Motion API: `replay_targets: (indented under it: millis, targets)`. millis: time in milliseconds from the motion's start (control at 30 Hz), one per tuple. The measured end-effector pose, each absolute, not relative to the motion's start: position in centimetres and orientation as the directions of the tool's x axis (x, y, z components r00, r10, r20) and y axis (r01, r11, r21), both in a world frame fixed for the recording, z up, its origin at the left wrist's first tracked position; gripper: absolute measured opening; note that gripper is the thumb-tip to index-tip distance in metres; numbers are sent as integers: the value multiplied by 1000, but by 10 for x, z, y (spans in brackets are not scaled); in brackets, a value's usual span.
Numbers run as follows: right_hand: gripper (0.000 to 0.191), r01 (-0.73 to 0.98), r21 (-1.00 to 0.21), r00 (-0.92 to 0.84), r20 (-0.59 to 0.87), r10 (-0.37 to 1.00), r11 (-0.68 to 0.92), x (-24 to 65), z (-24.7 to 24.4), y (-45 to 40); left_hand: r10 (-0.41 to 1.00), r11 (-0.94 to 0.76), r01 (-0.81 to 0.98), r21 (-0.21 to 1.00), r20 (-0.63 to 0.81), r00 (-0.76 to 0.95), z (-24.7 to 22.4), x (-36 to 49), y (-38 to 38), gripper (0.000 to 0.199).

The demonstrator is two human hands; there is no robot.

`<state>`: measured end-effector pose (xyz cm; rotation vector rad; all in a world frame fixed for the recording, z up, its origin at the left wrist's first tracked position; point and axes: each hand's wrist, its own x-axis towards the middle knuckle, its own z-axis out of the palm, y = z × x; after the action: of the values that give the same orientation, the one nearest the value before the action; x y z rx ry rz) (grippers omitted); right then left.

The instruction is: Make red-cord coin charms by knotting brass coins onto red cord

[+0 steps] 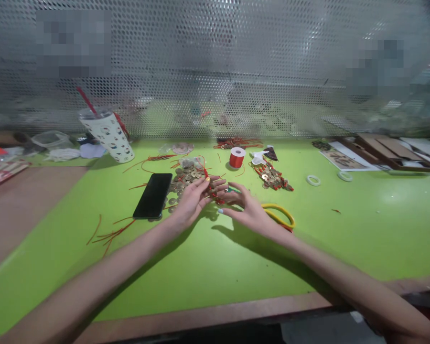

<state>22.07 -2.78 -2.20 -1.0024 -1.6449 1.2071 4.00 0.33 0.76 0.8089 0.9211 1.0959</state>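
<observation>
My left hand [195, 198] pinches a knotted red cord [206, 173] between thumb and fingers, its loop standing up above them. Coins tied with red cord [218, 199] hang below, between the two hands. My right hand [245, 208] is beside it with thumb and fingers apart; the fingertips are close to the tied coins, and I cannot tell whether they touch. Behind my left hand lies a pile of loose brass coins [189, 172]. Scissors with yellow handles [281, 212] lie partly hidden behind my right hand.
A black phone [153, 196] lies left of the coins. Beyond my hands stand a red thread spool [237, 158] and a heap of corded coins [274, 177]. A patterned cup [109, 136] with a straw leans at back left. White rings [313, 180] and boxes [394, 152] lie right.
</observation>
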Motion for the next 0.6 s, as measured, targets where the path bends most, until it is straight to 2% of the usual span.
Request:
replay_targets:
  millis: [100,300,600]
  targets:
    - [63,112,-981,-364,111,925,161,219,-28,-29,963,249,-398,883,-183,196,9,43,2,19]
    - [31,24,-997,-363,58,930,72,213,-33,-33,956,243,-444,863,-136,258,9,44,5,22]
    - [43,-41,-994,-401,-78,913,-103,211,-31,-37,936,282,-438,854,-144,320,4,44,5,21]
